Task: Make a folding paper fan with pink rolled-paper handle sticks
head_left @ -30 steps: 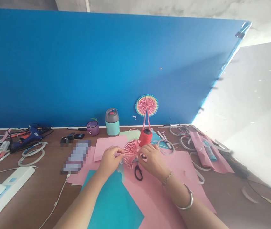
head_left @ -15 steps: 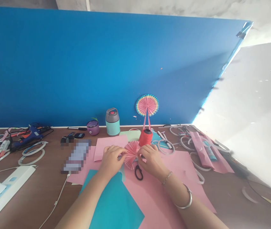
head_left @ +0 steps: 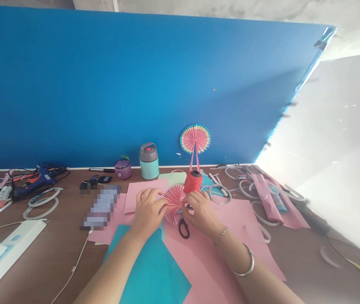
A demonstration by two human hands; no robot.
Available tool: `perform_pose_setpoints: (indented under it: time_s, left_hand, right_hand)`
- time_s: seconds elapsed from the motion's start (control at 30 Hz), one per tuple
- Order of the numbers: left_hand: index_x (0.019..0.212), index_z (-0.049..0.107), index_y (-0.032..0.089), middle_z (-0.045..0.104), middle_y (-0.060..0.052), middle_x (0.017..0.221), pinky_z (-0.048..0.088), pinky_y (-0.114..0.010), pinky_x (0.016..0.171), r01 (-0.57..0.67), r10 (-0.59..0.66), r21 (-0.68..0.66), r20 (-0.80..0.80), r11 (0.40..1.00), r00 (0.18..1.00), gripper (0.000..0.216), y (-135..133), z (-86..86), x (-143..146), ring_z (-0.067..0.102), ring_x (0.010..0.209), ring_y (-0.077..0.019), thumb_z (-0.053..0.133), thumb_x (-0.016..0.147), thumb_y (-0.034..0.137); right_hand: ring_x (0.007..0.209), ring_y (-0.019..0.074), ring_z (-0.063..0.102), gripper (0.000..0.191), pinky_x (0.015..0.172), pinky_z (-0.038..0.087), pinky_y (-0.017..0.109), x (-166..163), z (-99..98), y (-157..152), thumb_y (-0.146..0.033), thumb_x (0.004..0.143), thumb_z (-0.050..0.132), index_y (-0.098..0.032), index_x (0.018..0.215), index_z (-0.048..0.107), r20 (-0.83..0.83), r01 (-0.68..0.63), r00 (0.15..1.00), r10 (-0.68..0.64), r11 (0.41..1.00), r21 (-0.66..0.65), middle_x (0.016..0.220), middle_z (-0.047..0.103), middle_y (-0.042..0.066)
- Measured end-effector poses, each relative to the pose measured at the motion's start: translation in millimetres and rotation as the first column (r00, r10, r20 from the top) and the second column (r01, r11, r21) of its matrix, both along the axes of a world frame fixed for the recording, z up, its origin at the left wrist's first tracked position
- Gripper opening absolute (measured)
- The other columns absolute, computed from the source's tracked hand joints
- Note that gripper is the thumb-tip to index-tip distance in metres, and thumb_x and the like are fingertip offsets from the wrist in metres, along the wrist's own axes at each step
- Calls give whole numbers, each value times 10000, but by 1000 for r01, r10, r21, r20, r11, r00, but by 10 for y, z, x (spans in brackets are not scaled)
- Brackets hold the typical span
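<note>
Between my two hands is a pleated pink paper fan (head_left: 174,202), spread into a partial round with its folds meeting on the right. My left hand (head_left: 150,211) pinches its left edge. My right hand (head_left: 199,210) has its fingers closed at the gathered centre, partly hiding it. Just below, a pair of scissors (head_left: 184,229) lies on the pink paper (head_left: 211,257), its dark handle loop showing and the rest covered. Right behind my right hand stands a red thread spool (head_left: 193,181). A teal paper sheet (head_left: 148,270) lies under my left forearm.
A finished round fan (head_left: 195,139) stands behind the spool against the blue panel (head_left: 104,84). Further left are a teal flask (head_left: 149,162), a purple pot (head_left: 123,169), a phone (head_left: 102,207), a glue gun (head_left: 42,179) and a power strip (head_left: 12,253). White rings (head_left: 220,194) lie to the right.
Both hands stay almost in place on the pink pleated fan. My left fingers have shifted slightly at its edge; the view has moved only a little.
</note>
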State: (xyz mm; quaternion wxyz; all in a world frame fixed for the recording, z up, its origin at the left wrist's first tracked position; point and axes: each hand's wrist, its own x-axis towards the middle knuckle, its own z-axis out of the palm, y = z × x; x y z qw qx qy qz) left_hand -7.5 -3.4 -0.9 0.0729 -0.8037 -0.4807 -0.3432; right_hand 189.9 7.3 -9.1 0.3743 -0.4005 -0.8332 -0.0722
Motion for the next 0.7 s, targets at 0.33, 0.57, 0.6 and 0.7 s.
perform_pose_setpoints:
  time_s: [0.33,0.57,0.6,0.7]
  left_hand:
    - [792,688,254,612,-44,969,322,-408,868,51,-49,57,-41,997,998,158,-35,31,55,499,960,-225,555,841,187]
    - [806,677,241,617,-42,933,312,-388,861,93,-89,75,-50,993,995,164,-55,41,82,503,928,-207,528,868,212]
    - [807,672,238,618,-41,934,312,-386,860,98,-94,75,-53,992,994,164,-57,40,83,504,928,-207,523,871,214]
    - [802,649,221,620,-38,937,311,-382,863,105,-101,64,-60,992,993,168,-63,41,87,509,927,-201,500,878,201]
  right_hand:
    - [719,158,525,61,711,324,309,-41,-5,-30,-126,800,533,-185,809,548,-5,-78,997,78,997,24,746,612,5]
    - [726,166,521,50,713,329,317,-47,-1,-44,-147,827,525,-182,826,560,-12,-104,994,104,994,19,758,617,18]
    - [730,167,523,45,716,330,317,-45,1,-46,-152,831,527,-182,834,561,-12,-109,994,110,994,16,764,620,18]
    - [734,168,527,38,719,333,319,-43,11,-53,-167,846,528,-185,847,561,-2,-124,992,124,992,18,774,628,20]
